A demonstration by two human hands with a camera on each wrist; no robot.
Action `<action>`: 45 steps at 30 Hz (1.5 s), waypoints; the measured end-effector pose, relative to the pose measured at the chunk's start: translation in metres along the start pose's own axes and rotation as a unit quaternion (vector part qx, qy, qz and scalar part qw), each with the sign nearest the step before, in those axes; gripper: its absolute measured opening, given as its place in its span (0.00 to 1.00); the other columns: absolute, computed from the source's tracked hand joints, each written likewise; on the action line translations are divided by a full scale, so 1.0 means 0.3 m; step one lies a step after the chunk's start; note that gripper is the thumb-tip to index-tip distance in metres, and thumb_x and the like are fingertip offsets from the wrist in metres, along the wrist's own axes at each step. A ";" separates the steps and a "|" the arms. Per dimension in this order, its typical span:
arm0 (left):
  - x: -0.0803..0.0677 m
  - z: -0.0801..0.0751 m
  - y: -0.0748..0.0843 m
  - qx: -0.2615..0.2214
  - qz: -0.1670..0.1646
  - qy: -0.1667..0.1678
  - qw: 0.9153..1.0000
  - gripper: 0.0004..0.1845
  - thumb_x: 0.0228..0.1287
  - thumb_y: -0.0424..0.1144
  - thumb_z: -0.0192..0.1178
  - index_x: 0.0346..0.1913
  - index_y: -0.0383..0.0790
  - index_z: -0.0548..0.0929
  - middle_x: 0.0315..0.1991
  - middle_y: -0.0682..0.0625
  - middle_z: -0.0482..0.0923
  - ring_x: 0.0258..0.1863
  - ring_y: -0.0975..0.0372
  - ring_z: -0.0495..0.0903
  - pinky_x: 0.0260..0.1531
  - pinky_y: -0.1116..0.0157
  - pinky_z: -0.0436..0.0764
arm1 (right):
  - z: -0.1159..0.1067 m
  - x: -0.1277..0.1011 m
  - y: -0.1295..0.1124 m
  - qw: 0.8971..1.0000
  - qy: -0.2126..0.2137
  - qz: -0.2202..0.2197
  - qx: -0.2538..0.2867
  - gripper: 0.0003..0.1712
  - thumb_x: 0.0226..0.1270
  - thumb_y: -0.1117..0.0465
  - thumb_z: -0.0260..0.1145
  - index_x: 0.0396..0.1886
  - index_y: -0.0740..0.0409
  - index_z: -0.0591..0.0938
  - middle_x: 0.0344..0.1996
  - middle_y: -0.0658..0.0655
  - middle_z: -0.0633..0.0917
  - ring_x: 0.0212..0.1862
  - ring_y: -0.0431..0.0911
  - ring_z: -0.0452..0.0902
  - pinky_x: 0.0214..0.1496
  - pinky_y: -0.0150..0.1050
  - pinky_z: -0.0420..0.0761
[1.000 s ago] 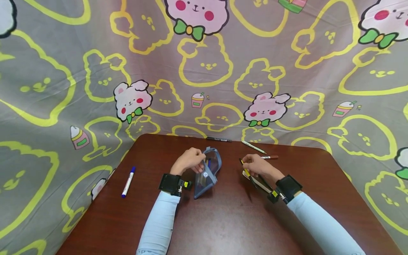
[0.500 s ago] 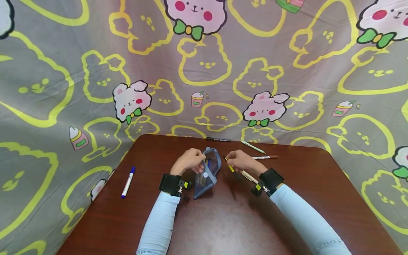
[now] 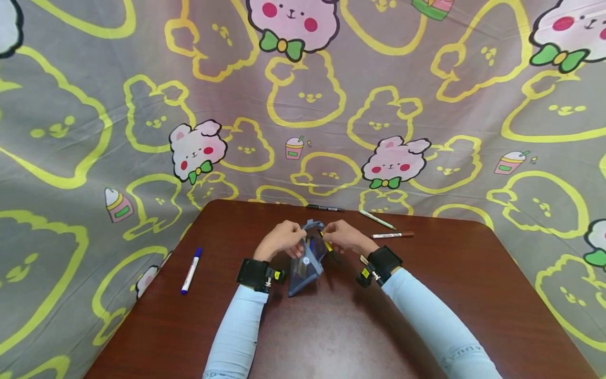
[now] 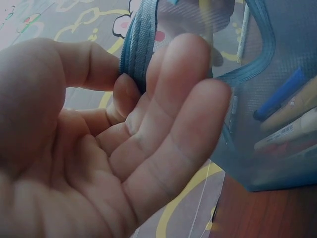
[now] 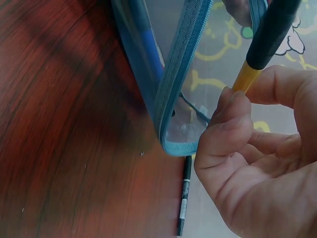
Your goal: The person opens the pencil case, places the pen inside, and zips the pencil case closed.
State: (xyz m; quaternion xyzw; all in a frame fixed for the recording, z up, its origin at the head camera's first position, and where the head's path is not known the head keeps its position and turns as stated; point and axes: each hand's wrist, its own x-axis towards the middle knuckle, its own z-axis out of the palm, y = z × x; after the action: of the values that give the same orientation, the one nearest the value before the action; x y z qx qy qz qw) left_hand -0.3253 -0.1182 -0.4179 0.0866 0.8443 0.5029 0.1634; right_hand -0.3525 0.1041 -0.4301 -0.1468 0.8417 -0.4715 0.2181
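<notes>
Yellow pen pinched in our right hand, we are newly arriving at two o'clock of the pouch; our left hand is pinching its zip at ten, so both are seemingly aligning.

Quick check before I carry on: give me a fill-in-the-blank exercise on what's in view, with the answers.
1. The left hand pinches the pouch, while the right hand holds a pen coloured black and ____.
2. The white marker lying left of the pouch has a ____ cap.
3. At the far side of the table, the light green pen lies to the ____ of the black pen.

Missing words: yellow; blue; right.
</notes>
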 end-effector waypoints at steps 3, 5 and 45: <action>0.000 0.001 0.000 0.003 -0.002 -0.003 1.000 0.13 0.69 0.42 0.51 0.33 0.36 0.79 0.24 0.43 0.84 0.18 0.59 0.84 0.25 0.57 0.87 | 0.011 0.011 -0.008 1.000 0.002 0.004 0.005 0.20 0.69 0.62 0.58 0.54 0.72 0.77 0.18 0.49 0.73 0.19 0.41 0.67 0.22 0.36 0.67; -0.001 0.003 0.000 0.005 -0.002 -0.004 1.000 0.13 0.70 0.41 0.51 0.33 0.36 0.79 0.24 0.43 0.83 0.18 0.59 0.83 0.25 0.57 0.87 | 0.018 0.017 -0.011 1.000 0.005 0.002 0.003 0.19 0.69 0.62 0.58 0.52 0.72 0.77 0.18 0.49 0.72 0.18 0.41 0.66 0.22 0.37 0.66; -0.005 -0.001 0.013 0.009 0.007 -0.006 1.000 0.13 0.69 0.41 0.49 0.32 0.35 0.79 0.23 0.43 0.84 0.18 0.58 0.84 0.31 0.51 0.87 | 0.049 0.008 -0.032 0.994 0.105 0.025 0.033 0.18 0.67 0.59 0.59 0.49 0.67 0.83 0.25 0.59 0.85 0.16 0.41 0.71 0.18 0.35 0.72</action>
State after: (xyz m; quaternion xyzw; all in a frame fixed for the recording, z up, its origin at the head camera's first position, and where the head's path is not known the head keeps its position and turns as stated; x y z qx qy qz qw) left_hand -0.3242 -0.1170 -0.4139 0.0966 0.8473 0.4958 0.1642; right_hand -0.3467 0.0873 -0.4292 -0.0681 0.8471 -0.5066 0.1453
